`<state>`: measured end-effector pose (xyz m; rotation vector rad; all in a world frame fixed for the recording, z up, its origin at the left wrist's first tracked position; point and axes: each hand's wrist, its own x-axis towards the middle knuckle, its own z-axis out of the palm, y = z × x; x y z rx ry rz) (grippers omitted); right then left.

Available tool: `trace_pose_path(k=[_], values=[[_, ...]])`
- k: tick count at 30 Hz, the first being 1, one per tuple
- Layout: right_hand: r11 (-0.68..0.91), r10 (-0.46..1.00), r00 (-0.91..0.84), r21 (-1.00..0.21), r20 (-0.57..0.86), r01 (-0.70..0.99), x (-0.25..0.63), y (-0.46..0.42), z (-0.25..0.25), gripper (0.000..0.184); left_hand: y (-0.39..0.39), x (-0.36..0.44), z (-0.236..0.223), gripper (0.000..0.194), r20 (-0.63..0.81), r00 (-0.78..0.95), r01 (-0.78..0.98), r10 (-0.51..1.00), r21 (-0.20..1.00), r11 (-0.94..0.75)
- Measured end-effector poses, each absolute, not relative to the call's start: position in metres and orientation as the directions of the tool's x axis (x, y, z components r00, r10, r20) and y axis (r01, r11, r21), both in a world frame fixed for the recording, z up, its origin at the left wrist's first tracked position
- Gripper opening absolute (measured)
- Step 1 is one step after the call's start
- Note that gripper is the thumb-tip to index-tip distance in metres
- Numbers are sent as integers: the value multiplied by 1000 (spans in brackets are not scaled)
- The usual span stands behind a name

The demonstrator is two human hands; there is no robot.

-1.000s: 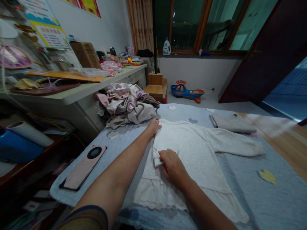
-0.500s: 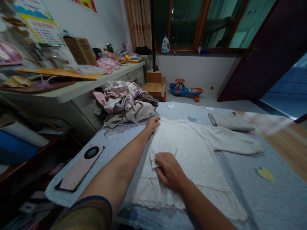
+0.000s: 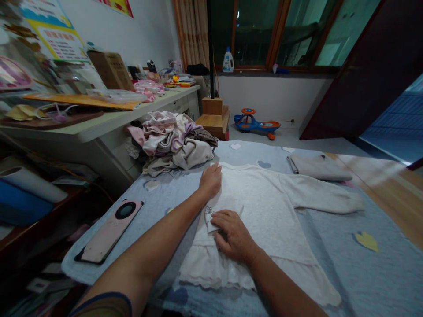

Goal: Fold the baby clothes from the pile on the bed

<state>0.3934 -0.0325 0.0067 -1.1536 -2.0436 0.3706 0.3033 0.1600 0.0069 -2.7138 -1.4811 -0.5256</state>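
Note:
A white long-sleeved child's top with a ruffled hem lies spread on the bed. Its right-hand sleeve stretches outward; the other is folded in across the body, cuff toward the left edge. My left hand rests on the top's upper left shoulder, fingers extended along the cloth. My right hand lies over the folded-in cuff, fingers loosely spread and touching the fabric. Some fingertips are partly hidden.
A heap of crumpled clothes sits at the bed's far left corner. A pink phone lies at left on the blue bedspread. At far right is a folded grey garment. A cluttered desk stands along the left wall.
My right hand has loosened from pinching the cuff and now lies over it. My left hand has gone from gripping the shoulder edge to lying across it.

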Motion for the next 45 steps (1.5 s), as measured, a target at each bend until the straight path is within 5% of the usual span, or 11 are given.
trace_pose_path(k=[7, 17, 31, 37, 45], values=[[541, 836, -311, -586, 453, 603, 394, -32, 5, 37, 161, 298, 1, 62, 43, 633, 766, 773, 111, -633], [537, 840, -323, -582, 436, 611, 394, -30, 2, 42, 169, 295, -2, 67, -54, 631, 769, 774, 172, -615], [549, 827, -296, -577, 478, 604, 395, -31, 2, 21, 161, 292, -2, 57, 4, 649, 745, 761, 199, -637], [548, 826, -285, -573, 486, 610, 395, -30, 3, 20, 128, 297, 16, 53, 141, 619, 757, 773, 154, -635], [487, 830, -104, -621, 549, 614, 398, -30, 7, 18, 97, 300, -6, 58, 73, 693, 697, 718, 191, -692]])
